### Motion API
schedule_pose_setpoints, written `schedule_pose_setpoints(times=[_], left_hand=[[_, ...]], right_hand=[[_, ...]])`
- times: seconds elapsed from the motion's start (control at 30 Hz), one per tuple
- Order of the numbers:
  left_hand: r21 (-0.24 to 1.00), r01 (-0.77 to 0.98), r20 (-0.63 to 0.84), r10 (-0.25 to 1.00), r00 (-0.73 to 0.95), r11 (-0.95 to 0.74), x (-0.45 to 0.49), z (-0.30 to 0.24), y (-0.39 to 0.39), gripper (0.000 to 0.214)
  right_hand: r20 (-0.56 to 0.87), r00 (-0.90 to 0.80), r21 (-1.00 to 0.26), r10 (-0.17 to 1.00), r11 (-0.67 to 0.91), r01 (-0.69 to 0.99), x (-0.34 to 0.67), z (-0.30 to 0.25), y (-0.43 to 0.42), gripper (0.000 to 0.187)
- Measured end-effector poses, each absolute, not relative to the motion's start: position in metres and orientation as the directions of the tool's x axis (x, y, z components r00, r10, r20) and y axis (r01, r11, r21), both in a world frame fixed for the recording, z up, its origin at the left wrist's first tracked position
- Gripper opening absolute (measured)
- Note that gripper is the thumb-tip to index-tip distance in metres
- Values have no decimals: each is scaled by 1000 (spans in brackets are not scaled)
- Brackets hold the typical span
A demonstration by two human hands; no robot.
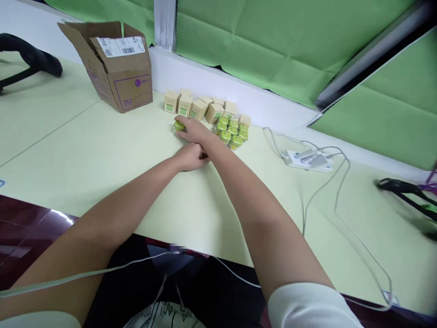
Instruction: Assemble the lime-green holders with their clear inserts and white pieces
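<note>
My right hand (pixel 193 130) reaches in from the lower right, its fingers curled over a green jar in clear wrapping (pixel 179 126) at the front left of a group. My left hand (pixel 191 157) lies on the table just below and against my right wrist, its fingers hidden behind that wrist. Several more wrapped green jars (pixel 230 131) stand close together to the right of my right hand. Behind them, several small cream cardboard boxes with green panels (pixel 198 107) stand in a loose row along the wall.
An open cardboard carton with a shipping label (pixel 124 77) stands at the back left of the pale green table (pixel 102 150). A white power strip with cables (pixel 307 159) lies at the right. Dark chair parts (pixel 29 57) (pixel 399 191) show at both sides. A white cable crosses my lap.
</note>
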State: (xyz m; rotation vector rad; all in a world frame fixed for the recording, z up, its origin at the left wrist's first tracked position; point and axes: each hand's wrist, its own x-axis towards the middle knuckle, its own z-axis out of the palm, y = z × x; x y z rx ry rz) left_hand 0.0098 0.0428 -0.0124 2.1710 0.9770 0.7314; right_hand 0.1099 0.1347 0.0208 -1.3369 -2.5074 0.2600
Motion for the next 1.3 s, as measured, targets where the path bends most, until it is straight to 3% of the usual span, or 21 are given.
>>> schedule_pose_setpoints(times=[0.1,0.33,0.43,0.6,0.7,0.87,1.03,1.17,1.3], left_hand=[[656,431,218,703,678,-619,12,-7,33,22],[741,323,181,639,748,-588,16,0,17,18],[754,321,191,658,729,-574,15,-2,21,18],[738,360,218,707,673,-571,14,-2,26,21],[713,409,232,743,628,-569,14,2,23,24],[681,428,268,746,610,-595,19,4,14,55],[670,442,256,744,617,-597,23,0,13,45],[660,424,300,735,608,-620,20,-1,17,35],[710,384,289,741,606,-590,19,1,18,34]], right_hand=[[175,-480,-360,859,510,781,135,22,103,64],[193,-341,-522,920,390,758,174,23,56,83],[245,-235,-525,940,333,783,189,17,31,73],[297,-118,-490,947,258,833,198,3,-13,41],[324,-48,-566,945,234,791,193,-3,-29,39],[315,35,-696,948,206,687,189,-3,-34,36],[374,61,-715,925,246,655,195,-1,-34,21],[326,57,-797,944,241,553,203,0,-34,21],[378,55,-775,924,283,565,203,0,-36,22]])
